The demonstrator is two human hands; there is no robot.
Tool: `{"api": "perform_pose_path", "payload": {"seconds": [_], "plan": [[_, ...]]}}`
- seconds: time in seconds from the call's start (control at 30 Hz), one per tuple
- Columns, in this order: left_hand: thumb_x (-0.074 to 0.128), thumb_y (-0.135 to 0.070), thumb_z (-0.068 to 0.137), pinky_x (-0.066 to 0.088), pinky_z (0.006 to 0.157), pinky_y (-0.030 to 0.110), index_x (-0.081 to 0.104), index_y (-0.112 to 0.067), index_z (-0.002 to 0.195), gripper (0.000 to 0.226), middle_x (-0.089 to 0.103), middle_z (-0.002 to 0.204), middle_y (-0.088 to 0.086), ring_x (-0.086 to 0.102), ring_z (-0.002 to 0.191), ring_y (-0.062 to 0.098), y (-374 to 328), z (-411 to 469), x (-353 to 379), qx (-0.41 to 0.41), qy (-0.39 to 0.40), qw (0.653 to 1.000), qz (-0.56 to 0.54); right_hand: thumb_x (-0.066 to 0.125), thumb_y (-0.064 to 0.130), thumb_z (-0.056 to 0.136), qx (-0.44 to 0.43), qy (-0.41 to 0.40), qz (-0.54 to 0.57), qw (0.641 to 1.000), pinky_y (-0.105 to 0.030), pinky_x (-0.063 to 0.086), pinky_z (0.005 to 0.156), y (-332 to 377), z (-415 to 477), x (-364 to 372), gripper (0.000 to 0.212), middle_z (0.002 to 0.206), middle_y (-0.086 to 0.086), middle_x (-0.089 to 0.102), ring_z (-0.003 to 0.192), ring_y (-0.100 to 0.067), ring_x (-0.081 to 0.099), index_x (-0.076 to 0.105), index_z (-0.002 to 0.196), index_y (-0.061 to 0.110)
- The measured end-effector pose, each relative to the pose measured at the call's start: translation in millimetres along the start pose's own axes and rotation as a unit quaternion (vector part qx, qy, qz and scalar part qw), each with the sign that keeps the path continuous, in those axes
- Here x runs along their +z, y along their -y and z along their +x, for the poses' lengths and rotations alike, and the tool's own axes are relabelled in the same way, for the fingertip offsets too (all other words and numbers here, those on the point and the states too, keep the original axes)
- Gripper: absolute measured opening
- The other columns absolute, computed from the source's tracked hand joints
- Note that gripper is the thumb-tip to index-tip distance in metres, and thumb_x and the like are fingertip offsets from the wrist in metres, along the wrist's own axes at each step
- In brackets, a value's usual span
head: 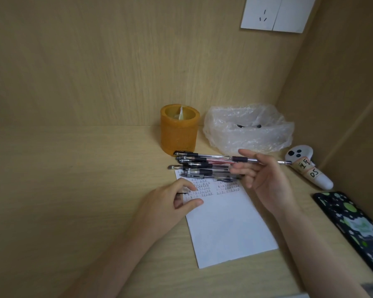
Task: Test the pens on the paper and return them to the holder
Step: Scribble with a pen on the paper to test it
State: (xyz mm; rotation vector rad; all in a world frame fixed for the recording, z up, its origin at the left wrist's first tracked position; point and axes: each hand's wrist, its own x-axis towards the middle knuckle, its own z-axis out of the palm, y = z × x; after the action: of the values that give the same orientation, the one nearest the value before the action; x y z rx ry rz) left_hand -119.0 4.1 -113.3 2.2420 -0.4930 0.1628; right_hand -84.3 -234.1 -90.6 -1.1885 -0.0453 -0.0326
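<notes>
Several capped pens (199,166) lie in a pile on the desk, across the top edge of a white paper (226,224) that has rows of small test marks. Behind the pile stands an orange cylindrical holder (179,131) with no pens in it. My right hand (267,179) hovers over the paper's upper right and holds one clear pen (246,159) between its fingers, metal tip pointing right. On the paper's upper left corner rests my left hand (170,203), pinching a small dark piece, seemingly a pen cap (184,192).
A crumpled clear plastic bag (249,127) with dark items inside sits right of the holder. A white controller (308,168) with labels and a patterned phone (353,224) lie along the right wall. Wooden walls close the back and right sides.
</notes>
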Motion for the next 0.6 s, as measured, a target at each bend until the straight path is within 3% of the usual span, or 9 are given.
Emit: {"api": "perform_pose_path", "payload": {"seconds": [0.1, 0.2, 0.27, 0.33, 0.47, 0.6], "plan": [[0.062, -0.053, 0.076, 0.032, 0.054, 0.007, 0.055, -0.038, 0.099, 0.028, 0.039, 0.052, -0.009, 0.044, 0.052, 0.005, 1.3, 0.3, -0.1, -0.008, 0.001, 1.0, 0.03, 0.054, 0.02, 0.089, -0.02, -0.034, -0.029, 0.999, -0.02, 0.036, 0.037, -4.1, 3.0, -6.5, 0.019, 0.067, -0.011, 0.067, 0.061, -0.02, 0.065, 0.062, 0.086, 0.004], [0.062, -0.057, 0.074, 0.027, 0.051, 0.011, 0.055, -0.041, 0.101, 0.033, 0.038, 0.051, -0.014, 0.045, 0.056, -0.001, 1.9, -0.6, -1.1, -0.012, -0.01, 0.998, 0.059, 0.073, 0.015, 0.077, -0.064, -0.089, -0.148, 0.983, -0.02, 0.025, 0.036, -10.5, 2.2, -4.8, 0.026, 0.049, -0.006, 0.048, 0.04, -0.016, 0.039, 0.052, 0.063, 0.01], [0.064, -0.056, 0.074, 0.027, 0.051, 0.011, 0.055, -0.041, 0.102, 0.033, 0.038, 0.051, -0.02, 0.045, 0.057, -0.006, 1.1, -1.3, -1.9, -0.015, -0.012, 0.998, 0.063, 0.074, 0.012, 0.08, -0.075, -0.143, -0.211, 0.964, -0.017, 0.024, 0.036, -12.2, 1.8, -2.3, 0.034, 0.044, -0.005, 0.042, 0.034, -0.014, 0.034, 0.048, 0.059, 0.012], [0.065, -0.054, 0.075, 0.028, 0.051, 0.01, 0.056, -0.04, 0.104, 0.033, 0.037, 0.052, -0.024, 0.044, 0.059, -0.009, -0.1, -1.7, -2.0, -0.016, -0.007, 0.998, 0.065, 0.068, 0.015, 0.086, -0.074, -0.176, -0.202, 0.961, -0.015, 0.025, 0.034, -13.1, 1.7, -1.6, 0.031, 0.042, -0.003, 0.043, 0.03, -0.014, 0.038, 0.048, 0.063, 0.01], [0.064, -0.056, 0.074, 0.027, 0.053, 0.013, 0.058, -0.04, 0.103, 0.034, 0.039, 0.054, -0.015, 0.044, 0.057, -0.001, 0.1, -1.4, -2.1, -0.019, -0.002, 0.997, 0.072, 0.056, 0.017, 0.094, -0.085, -0.187, -0.176, 0.963, -0.013, 0.031, 0.034, -10.9, -0.5, -0.7, 0.027, 0.044, -0.01, 0.053, 0.031, -0.016, 0.048, 0.061, 0.076, -0.001], [0.064, -0.057, 0.073, 0.03, 0.054, 0.015, 0.058, -0.04, 0.102, 0.034, 0.039, 0.056, -0.012, 0.044, 0.056, 0.003, 1.6, -0.5, -1.0, -0.023, 0.002, 0.997, 0.078, 0.071, 0.026, 0.084, -0.092, -0.213, -0.263, 0.936, -0.018, 0.032, 0.039, -14.9, 1.7, -6.8, 0.041, 0.04, -0.006, 0.048, 0.034, -0.014, 0.039, 0.054, 0.057, 0.0]]}}
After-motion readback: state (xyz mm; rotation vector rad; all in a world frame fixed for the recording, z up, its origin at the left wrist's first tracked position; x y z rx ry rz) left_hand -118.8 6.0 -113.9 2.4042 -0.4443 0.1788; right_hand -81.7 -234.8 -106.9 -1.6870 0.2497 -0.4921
